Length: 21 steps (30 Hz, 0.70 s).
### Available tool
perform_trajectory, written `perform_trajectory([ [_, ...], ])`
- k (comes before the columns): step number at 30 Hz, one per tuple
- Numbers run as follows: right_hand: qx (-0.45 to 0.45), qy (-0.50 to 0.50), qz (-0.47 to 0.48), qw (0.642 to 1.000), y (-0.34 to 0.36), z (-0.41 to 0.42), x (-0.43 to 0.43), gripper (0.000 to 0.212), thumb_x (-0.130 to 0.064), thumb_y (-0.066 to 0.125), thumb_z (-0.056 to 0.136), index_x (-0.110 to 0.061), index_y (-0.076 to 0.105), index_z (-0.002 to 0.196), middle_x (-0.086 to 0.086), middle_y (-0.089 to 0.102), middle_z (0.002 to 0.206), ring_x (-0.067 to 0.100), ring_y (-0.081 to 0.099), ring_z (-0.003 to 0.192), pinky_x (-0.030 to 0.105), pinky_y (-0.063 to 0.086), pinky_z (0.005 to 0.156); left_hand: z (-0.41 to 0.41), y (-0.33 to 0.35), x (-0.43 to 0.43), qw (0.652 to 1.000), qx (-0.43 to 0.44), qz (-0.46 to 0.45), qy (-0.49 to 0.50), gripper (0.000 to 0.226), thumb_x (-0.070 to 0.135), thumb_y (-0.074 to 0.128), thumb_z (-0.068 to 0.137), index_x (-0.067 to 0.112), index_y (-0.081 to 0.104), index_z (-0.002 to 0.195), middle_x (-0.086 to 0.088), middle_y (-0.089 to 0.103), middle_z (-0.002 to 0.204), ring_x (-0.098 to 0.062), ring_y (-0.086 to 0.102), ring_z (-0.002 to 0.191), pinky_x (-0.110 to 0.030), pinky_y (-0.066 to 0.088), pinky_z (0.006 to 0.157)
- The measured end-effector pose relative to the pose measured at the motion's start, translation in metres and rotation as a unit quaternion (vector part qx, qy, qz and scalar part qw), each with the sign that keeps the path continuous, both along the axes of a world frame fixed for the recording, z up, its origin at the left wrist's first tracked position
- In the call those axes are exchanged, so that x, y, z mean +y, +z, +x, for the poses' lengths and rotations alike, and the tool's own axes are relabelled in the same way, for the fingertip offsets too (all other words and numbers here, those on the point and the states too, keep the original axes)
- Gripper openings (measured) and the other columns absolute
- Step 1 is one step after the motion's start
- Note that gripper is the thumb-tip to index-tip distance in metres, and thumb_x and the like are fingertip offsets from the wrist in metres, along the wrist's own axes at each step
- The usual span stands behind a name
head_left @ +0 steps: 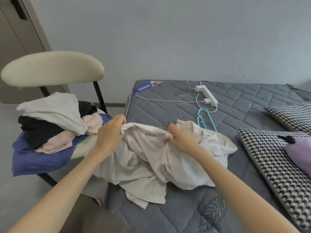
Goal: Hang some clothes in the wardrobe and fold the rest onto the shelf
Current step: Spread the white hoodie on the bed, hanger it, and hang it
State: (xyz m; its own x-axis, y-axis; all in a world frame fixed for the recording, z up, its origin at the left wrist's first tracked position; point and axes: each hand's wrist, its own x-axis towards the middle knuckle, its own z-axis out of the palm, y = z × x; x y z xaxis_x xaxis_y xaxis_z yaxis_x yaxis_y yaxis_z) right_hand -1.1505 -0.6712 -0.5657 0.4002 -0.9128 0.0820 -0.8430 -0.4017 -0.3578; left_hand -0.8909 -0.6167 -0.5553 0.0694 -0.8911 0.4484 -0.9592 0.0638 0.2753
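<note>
A crumpled off-white garment (151, 162) lies on the near corner of the grey mattress (185, 216). My left hand (111, 132) pinches its upper edge at the left, and my right hand (181, 138) grips the same edge further right, lifting it a little. A teal plastic hanger (206, 119) lies on the mattress just behind the garment, partly hidden by it. A pile of clothes (50, 125) in white, black, pink and blue sits on the chair seat to my left.
The cream-backed chair (52, 69) stands left of the bed. A white power strip (207, 95) with cables lies on the far mattress. Two houndstooth cushions (269, 165) and a purple soft toy (299, 148) fill the right side. The wardrobe door (15, 39) is at the upper left.
</note>
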Motion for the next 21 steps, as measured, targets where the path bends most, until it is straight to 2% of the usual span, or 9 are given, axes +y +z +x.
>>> perform_trajectory([
  [5, -0.101, -0.119, -0.120, 0.980, 0.073, -0.014, -0.036, 0.016, -0.021, 0.053, 0.085, -0.019, 0.048, 0.100, 0.008, 0.066, 0.093, 0.035, 0.058, 0.086, 0.038, 0.041, 0.067, -0.006, 0.043, -0.043, 0.996, 0.036, -0.063, 0.052, 0.028, 0.014, 0.060, 0.087, 0.019, 0.033, 0.080, 0.002, 0.046, 0.071, -0.032, 0.046, 0.061, -0.032, 0.025, 0.050],
  [10, -0.224, -0.176, -0.102, 0.953, 0.113, -0.007, -0.088, 0.015, -0.014, 0.049, 0.085, -0.016, 0.048, 0.100, 0.007, 0.064, 0.093, 0.034, 0.057, 0.088, 0.038, 0.043, 0.070, -0.024, 0.096, -0.103, 0.989, 0.101, -0.073, 0.081, 0.017, 0.016, 0.055, 0.091, 0.015, 0.039, 0.084, -0.010, 0.055, 0.075, -0.036, 0.053, 0.073, -0.036, 0.028, 0.056],
  [12, -0.291, -0.223, -0.090, 0.926, 0.125, -0.002, -0.111, 0.017, -0.009, 0.044, 0.089, -0.012, 0.048, 0.105, 0.006, 0.058, 0.095, 0.031, 0.054, 0.088, 0.034, 0.038, 0.069, -0.037, 0.111, -0.127, 0.977, 0.186, -0.071, 0.077, 0.019, 0.022, 0.057, 0.091, 0.015, 0.039, 0.086, -0.006, 0.056, 0.078, -0.033, 0.053, 0.077, -0.034, 0.028, 0.059],
  [13, -0.324, -0.244, -0.074, 0.911, 0.128, -0.001, -0.122, 0.019, -0.008, 0.041, 0.091, -0.009, 0.047, 0.109, 0.007, 0.057, 0.098, 0.030, 0.052, 0.088, 0.033, 0.036, 0.069, -0.042, 0.115, -0.137, 0.962, 0.262, -0.058, 0.050, 0.022, 0.026, 0.060, 0.090, 0.016, 0.040, 0.090, -0.002, 0.055, 0.083, -0.029, 0.055, 0.082, -0.032, 0.032, 0.063],
  [15, -0.388, -0.256, 0.000, 0.886, 0.128, -0.001, -0.139, 0.024, -0.013, 0.040, 0.096, -0.007, 0.042, 0.119, 0.012, 0.055, 0.110, 0.026, 0.049, 0.090, 0.031, 0.037, 0.068, -0.050, 0.115, -0.148, 0.909, 0.414, -0.006, -0.046, 0.035, 0.026, 0.066, 0.088, 0.015, 0.042, 0.111, 0.006, 0.051, 0.107, -0.016, 0.052, 0.104, -0.025, 0.037, 0.080],
  [16, -0.403, -0.243, 0.045, 0.881, 0.124, -0.001, -0.143, 0.029, -0.017, 0.041, 0.098, -0.008, 0.038, 0.126, 0.012, 0.054, 0.117, 0.025, 0.048, 0.094, 0.031, 0.040, 0.071, -0.050, 0.108, -0.148, 0.895, 0.438, 0.016, -0.083, 0.046, 0.022, 0.068, 0.087, 0.014, 0.040, 0.124, 0.009, 0.045, 0.120, -0.009, 0.045, 0.113, -0.020, 0.033, 0.088],
  [17, -0.397, -0.225, 0.078, 0.886, 0.117, -0.001, -0.144, 0.037, -0.018, 0.043, 0.098, -0.010, 0.034, 0.133, 0.009, 0.052, 0.123, 0.024, 0.048, 0.099, 0.032, 0.042, 0.077, -0.049, 0.098, -0.145, 0.902, 0.419, 0.030, -0.102, 0.055, 0.019, 0.068, 0.087, 0.013, 0.038, 0.132, 0.009, 0.041, 0.127, -0.006, 0.040, 0.117, -0.016, 0.030, 0.091],
  [19, -0.338, -0.190, 0.108, 0.915, 0.096, -0.001, -0.139, 0.050, -0.015, 0.046, 0.096, -0.013, 0.027, 0.142, 0.001, 0.046, 0.125, 0.024, 0.047, 0.108, 0.032, 0.040, 0.087, -0.039, 0.065, -0.135, 0.931, 0.352, 0.041, -0.093, 0.057, 0.013, 0.066, 0.087, 0.011, 0.038, 0.137, 0.002, 0.043, 0.136, -0.012, 0.040, 0.124, -0.015, 0.027, 0.094],
  [21, -0.264, -0.160, 0.120, 0.944, 0.072, 0.002, -0.124, 0.049, -0.012, 0.047, 0.094, -0.014, 0.035, 0.141, 0.003, 0.049, 0.126, 0.021, 0.048, 0.105, 0.026, 0.036, 0.084, -0.026, 0.027, -0.119, 0.940, 0.328, 0.082, -0.054, 0.056, 0.012, 0.063, 0.089, 0.010, 0.038, 0.139, -0.008, 0.040, 0.143, -0.020, 0.036, 0.132, -0.018, 0.025, 0.098],
])
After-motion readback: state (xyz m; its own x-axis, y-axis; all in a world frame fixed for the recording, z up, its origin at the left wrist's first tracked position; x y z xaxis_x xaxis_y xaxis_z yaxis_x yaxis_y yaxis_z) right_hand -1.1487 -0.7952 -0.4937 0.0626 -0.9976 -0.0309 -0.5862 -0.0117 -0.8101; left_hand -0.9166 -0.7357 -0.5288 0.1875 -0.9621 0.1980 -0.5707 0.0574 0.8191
